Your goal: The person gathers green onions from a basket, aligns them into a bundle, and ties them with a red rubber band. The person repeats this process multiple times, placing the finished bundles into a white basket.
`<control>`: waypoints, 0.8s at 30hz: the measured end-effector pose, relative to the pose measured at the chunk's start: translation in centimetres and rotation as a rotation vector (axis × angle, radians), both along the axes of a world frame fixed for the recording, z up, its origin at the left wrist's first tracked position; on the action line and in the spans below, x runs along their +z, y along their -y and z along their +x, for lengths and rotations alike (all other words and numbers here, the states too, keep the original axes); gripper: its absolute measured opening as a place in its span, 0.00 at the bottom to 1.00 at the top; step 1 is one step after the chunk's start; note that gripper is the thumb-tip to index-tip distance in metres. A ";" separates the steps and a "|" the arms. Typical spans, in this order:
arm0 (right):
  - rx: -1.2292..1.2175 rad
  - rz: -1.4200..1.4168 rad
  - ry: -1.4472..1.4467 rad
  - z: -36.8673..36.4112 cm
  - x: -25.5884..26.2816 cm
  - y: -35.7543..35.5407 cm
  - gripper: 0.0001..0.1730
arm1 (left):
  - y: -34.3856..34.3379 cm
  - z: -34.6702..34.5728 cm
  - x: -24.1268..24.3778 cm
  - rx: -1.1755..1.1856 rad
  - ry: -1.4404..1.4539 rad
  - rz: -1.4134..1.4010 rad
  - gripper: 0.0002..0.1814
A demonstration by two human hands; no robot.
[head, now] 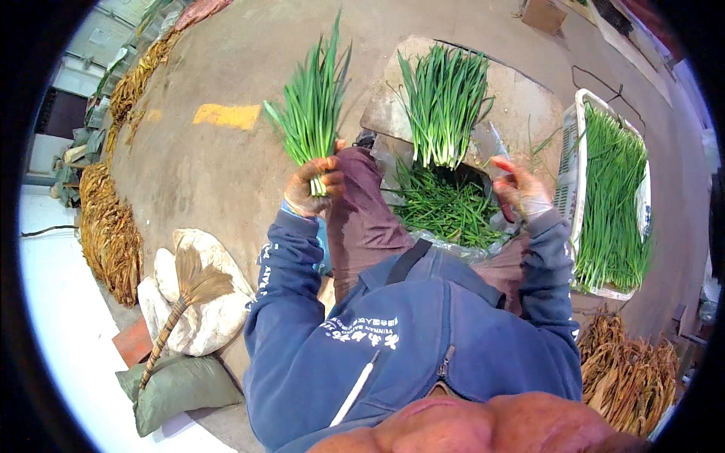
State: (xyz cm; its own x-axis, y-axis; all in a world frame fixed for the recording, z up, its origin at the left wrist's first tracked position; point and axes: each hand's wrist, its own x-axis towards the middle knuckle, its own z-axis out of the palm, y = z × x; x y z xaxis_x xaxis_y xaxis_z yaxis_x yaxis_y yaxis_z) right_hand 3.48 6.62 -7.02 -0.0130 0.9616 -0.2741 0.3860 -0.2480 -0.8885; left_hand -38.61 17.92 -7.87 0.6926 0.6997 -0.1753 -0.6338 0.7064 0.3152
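Note:
My left hand (313,184) is closed around a bunch of green chives (314,107), leaves up and pale cut ends poking out below the fingers. In my right hand (518,189) is a knife (497,139) with a narrow blade pointing up and away; its handle is mostly hidden by the fingers and looks red. A second bunch of chives (447,102) lies on a worn board (391,107) in front of me, its pale ends toward my lap. Between my knees, a plastic-lined container (453,249) holds loose green trimmings (447,209).
To my right stands a white plastic crate (579,113) full of chives (612,198). Dried leaf bundles lie at the left (110,232) and lower right (628,374). A straw broom (170,334) rests across a white sack (209,317) and a green sack (181,390). A cardboard box (544,16) sits farther off.

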 end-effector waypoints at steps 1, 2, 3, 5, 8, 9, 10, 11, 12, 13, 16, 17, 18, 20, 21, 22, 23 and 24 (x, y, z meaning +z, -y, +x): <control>0.018 -0.009 -0.231 -1.4 -0.2 -0.5 0.32 | 0.4 0.8 0.7 -0.027 -0.001 0.023 0.31; 0.091 -0.001 -0.309 -3.0 0.5 -0.9 0.33 | 0.7 1.5 1.3 -0.055 0.003 0.042 0.32; 0.149 -0.051 -0.479 -4.1 -0.2 -1.7 0.33 | 1.2 2.1 2.1 -0.077 -0.001 0.063 0.32; 0.226 -0.162 -0.579 -7.9 2.6 -2.8 0.34 | 1.7 3.5 2.8 -0.115 -0.016 0.114 0.33; 0.381 -0.173 -0.738 -11.8 2.5 -4.7 0.44 | 2.1 6.0 3.7 -0.198 -0.066 0.161 0.30; 0.396 -0.052 -0.752 -12.7 2.6 -4.9 0.44 | 2.5 6.9 3.7 -0.244 -0.119 0.155 0.29; 0.370 -0.103 -0.879 -13.5 2.3 -5.1 0.44 | 3.2 7.7 3.5 -0.286 -0.171 0.139 0.27; 0.342 -0.152 -1.008 -13.5 1.6 -5.5 0.44 | 3.8 8.8 3.5 -0.329 -0.223 0.124 0.26; 0.288 -0.157 -1.104 -12.7 2.1 -5.6 0.46 | 4.2 10.2 4.9 -0.407 -0.327 0.230 0.23; 0.243 -0.160 -1.213 -12.0 2.6 -5.7 0.48 | 4.7 11.0 3.8 -0.501 -0.303 0.222 0.25; 0.063 0.024 -1.432 -10.5 3.4 -5.3 0.53 | 5.8 14.1 2.4 -0.700 -0.241 0.201 0.26; 0.010 0.100 -1.424 -9.2 3.3 -5.1 0.54 | 5.9 15.1 2.1 -0.758 -0.253 0.223 0.25; -0.034 0.174 -1.413 -7.7 3.1 -5.2 0.55 | 5.9 16.2 0.6 -0.803 -0.210 0.253 0.25; -0.066 0.259 -1.374 -5.0 2.4 -5.2 0.50 | 5.9 17.9 0.4 -0.831 -0.163 0.241 0.25; -0.104 0.256 -1.356 -4.3 2.6 -5.0 0.48 | 5.8 18.7 0.2 -0.850 -0.143 0.236 0.25; -0.129 0.246 -1.327 -3.3 2.1 -5.2 0.46 | 5.5 19.4 -0.6 -0.891 -0.155 0.210 0.24; -0.152 0.233 -1.297 -2.2 1.2 -5.9 0.44 | 5.0 19.8 -1.0 -0.867 -0.165 0.242 0.25; -0.180 0.225 -1.270 -1.7 0.7 -6.6 0.43 | 4.6 20.2 -1.2 -0.851 -0.179 0.273 0.25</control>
